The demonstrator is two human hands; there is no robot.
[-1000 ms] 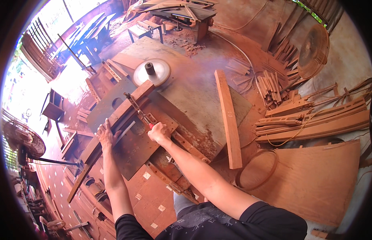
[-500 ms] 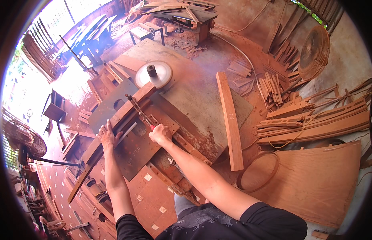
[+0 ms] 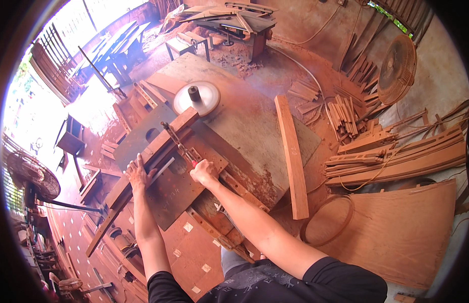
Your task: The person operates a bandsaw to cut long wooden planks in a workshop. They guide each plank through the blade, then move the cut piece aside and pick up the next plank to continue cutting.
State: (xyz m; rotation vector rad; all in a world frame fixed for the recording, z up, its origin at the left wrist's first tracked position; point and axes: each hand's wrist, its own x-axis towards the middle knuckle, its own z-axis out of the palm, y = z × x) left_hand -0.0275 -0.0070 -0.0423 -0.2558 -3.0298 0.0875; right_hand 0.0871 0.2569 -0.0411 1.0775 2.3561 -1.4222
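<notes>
A long wooden beam [image 3: 170,135] lies diagonally on a dark metal sled plate [image 3: 166,197], its far end close by a round, blurred cutter disc [image 3: 210,97] around a black spindle [image 3: 194,93]. My left hand [image 3: 137,173] rests on the beam with fingers stretched out and thumb apart. A metal toggle clamp [image 3: 180,144] reaches over the beam, and my right hand [image 3: 204,172] is closed around its red handle, which is mostly hidden by the fingers. Below my left hand, a thinner wooden strip [image 3: 105,230] runs toward the lower left.
One loose squared timber [image 3: 293,159] lies on the dusty machine table [image 3: 244,126] to the right. Further right are stacked boards [image 3: 401,156], a curved wooden panel [image 3: 396,227] and a fan [image 3: 397,68]. Another fan [image 3: 35,174] stands at left. Sawdust covers the floor.
The whole scene sits slightly lower and further right in the picture. Both hands keep their places on the beam and the clamp handle.
</notes>
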